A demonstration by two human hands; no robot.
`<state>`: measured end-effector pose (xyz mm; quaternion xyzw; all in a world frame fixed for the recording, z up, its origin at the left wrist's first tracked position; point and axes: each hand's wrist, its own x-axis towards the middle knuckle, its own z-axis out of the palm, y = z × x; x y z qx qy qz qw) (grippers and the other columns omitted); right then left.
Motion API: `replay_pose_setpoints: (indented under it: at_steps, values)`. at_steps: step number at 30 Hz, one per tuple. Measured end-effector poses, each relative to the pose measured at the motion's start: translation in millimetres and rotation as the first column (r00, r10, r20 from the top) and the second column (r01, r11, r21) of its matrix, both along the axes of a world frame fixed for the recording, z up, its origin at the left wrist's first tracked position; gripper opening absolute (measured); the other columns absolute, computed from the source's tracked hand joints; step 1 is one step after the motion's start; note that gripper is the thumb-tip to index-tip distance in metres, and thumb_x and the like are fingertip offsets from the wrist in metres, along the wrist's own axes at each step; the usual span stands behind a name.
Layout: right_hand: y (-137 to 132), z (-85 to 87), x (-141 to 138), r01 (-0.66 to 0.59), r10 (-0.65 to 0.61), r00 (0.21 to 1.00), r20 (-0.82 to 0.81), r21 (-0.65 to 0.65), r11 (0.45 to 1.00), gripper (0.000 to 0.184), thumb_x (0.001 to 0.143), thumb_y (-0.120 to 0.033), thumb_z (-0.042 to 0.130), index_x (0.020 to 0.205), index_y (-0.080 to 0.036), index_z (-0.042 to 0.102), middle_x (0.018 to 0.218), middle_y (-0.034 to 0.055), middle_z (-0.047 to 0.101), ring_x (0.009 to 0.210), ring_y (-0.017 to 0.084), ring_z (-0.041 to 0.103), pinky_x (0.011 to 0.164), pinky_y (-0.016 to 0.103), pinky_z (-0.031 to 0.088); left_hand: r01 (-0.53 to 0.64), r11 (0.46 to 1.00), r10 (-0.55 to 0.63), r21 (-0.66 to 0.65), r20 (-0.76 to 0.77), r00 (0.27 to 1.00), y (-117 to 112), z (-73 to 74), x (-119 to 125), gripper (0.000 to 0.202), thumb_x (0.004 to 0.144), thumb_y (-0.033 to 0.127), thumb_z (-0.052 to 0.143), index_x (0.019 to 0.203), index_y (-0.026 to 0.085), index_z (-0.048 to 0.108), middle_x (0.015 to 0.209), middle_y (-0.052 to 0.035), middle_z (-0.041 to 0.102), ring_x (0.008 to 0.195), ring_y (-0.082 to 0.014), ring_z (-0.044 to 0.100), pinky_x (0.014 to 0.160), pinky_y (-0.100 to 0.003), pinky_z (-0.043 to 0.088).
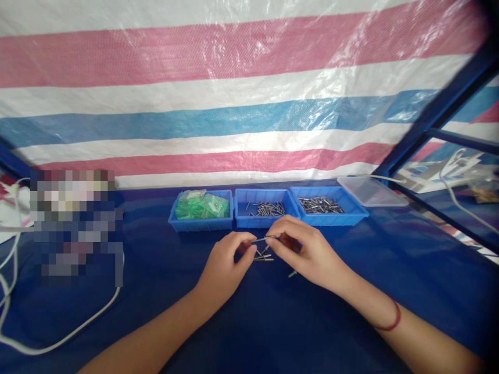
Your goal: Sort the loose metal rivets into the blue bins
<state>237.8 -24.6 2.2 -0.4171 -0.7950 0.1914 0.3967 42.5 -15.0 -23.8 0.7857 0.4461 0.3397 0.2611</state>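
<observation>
My left hand [226,259] and my right hand [306,249] meet over the blue cloth, both pinched on one thin metal pin [262,240] held level between their fingertips. Right under them a small pile of loose metal pins [263,255] lies on the cloth, with one stray pin [292,273] a little to the right. A red band circles my right wrist.
Three blue trays stand behind the hands: the left tray [200,224] holds green plastic pieces, the middle tray [249,221] and the right tray [351,213] hold metal pins. A clear lid [370,191] lies at the right. A white cable [78,327] curves at the left.
</observation>
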Motion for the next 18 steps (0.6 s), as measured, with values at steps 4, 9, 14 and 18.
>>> replay_pose_setpoints:
  at_steps: [4,9,14,18]
  values:
    - [10.7,9.7,31.6,0.284,-0.295,0.954,0.057,0.142,0.948,0.013,0.089,-0.027,0.053,0.083,-0.019,0.062,0.079,0.0038,0.061,0.063,0.014,0.052,0.06,0.028,0.042,0.044,0.998,-0.032,0.043,-0.246,0.969,-2.5,-2.1,0.1,0.017,0.086,0.029,0.058,0.101,0.023,0.064,0.093,-0.0012,0.066,0.089,-0.021,0.059,0.076,-0.033,0.039]
    - [31.9,5.4,87.9,0.648,-0.694,0.687,0.215,0.249,0.72,0.016,0.084,-0.031,0.055,0.083,-0.019,0.065,0.076,0.0039,0.062,0.06,0.016,0.055,0.059,0.029,0.041,0.07,0.995,-0.034,0.073,-0.409,0.912,-3.2,-1.5,0.0,0.012,0.087,0.025,0.055,0.088,0.024,0.067,0.095,-0.0009,0.066,0.088,-0.0202,0.058,0.073,-0.033,0.037]
    - [37.3,0.6,96.5,0.651,-0.709,0.627,0.323,0.284,0.704,0.019,0.083,-0.032,0.055,0.085,-0.017,0.067,0.079,0.0072,0.062,0.065,0.021,0.058,0.059,0.032,0.041,0.086,0.993,-0.037,0.078,-0.494,0.869,-3.4,0.2,0.5,0.018,0.093,0.026,0.048,0.09,0.023,0.066,0.095,-0.0026,0.065,0.086,-0.0201,0.057,0.072,-0.033,0.039]
    - [26.6,6.7,67.5,0.464,-0.514,0.817,0.263,0.23,0.855,0.017,0.087,-0.029,0.052,0.086,-0.019,0.066,0.081,0.0059,0.064,0.069,0.019,0.059,0.064,0.03,0.044,0.074,0.99,-0.009,0.117,-0.479,0.877,-2.7,-2.2,0.1,0.021,0.096,0.025,0.041,0.09,0.02,0.061,0.095,-0.0035,0.062,0.085,-0.0199,0.057,0.075,-0.033,0.041]
